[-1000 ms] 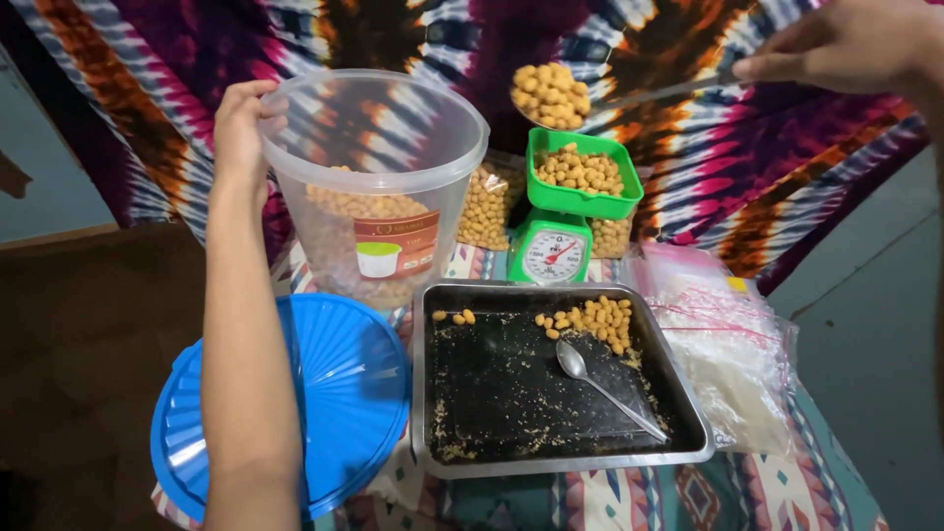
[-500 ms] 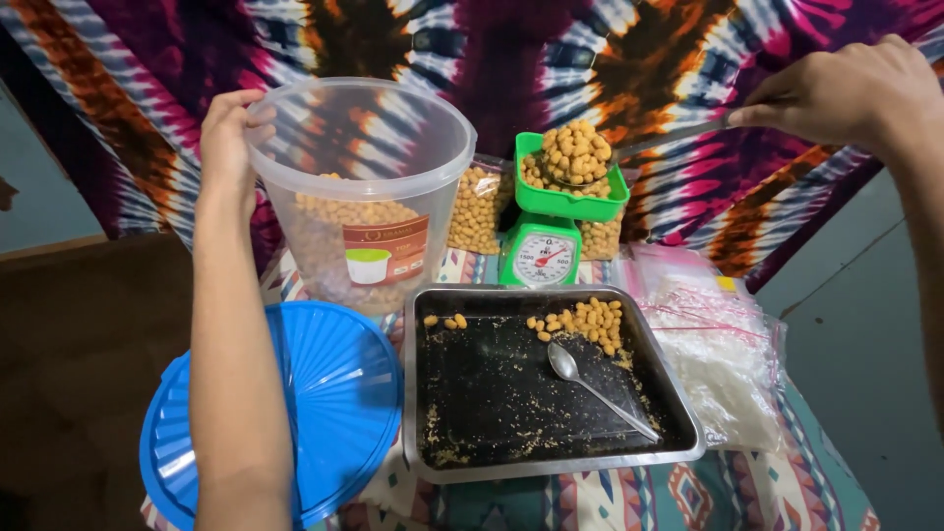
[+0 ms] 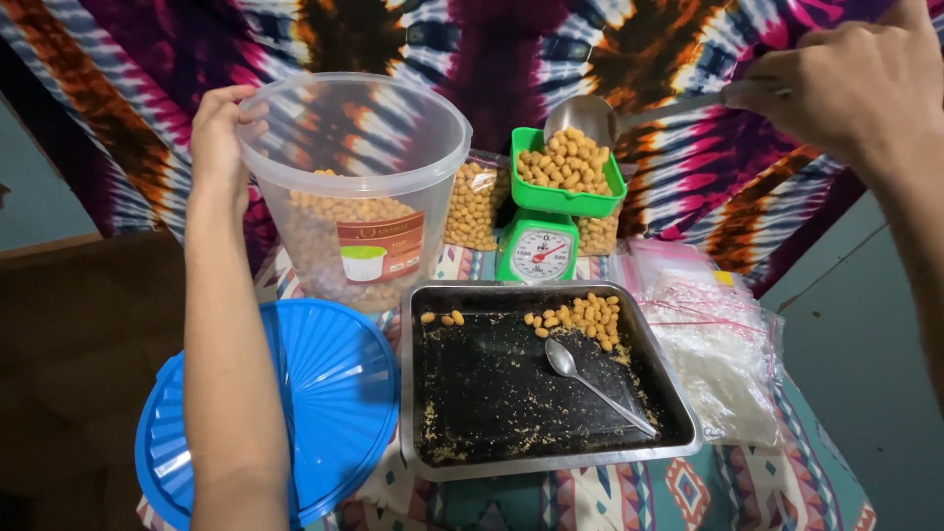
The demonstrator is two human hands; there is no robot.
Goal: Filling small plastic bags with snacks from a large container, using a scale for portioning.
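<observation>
A green plastic scale pan (image 3: 567,177) heaped with golden coated nuts sits atop a small green kitchen scale (image 3: 537,251). The right hand (image 3: 846,93) grasps a metal ladle (image 3: 587,116) above it (bowl apparently emptied). The left hand (image 3: 218,133) grips a tilted clear plastic tub (image 3: 354,187), mouth toward the ladle.

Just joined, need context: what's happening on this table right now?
A person is portioning small golden coated nuts. The left hand grips the rim of a clear plastic tub, tilted and partly full of them. The right hand holds a metal ladle just behind the green tray of a small kitchen scale, which is heaped with nuts. In front lie a steel baking tray with a few nuts and a spoon, a blue lid and clear bags.
</observation>
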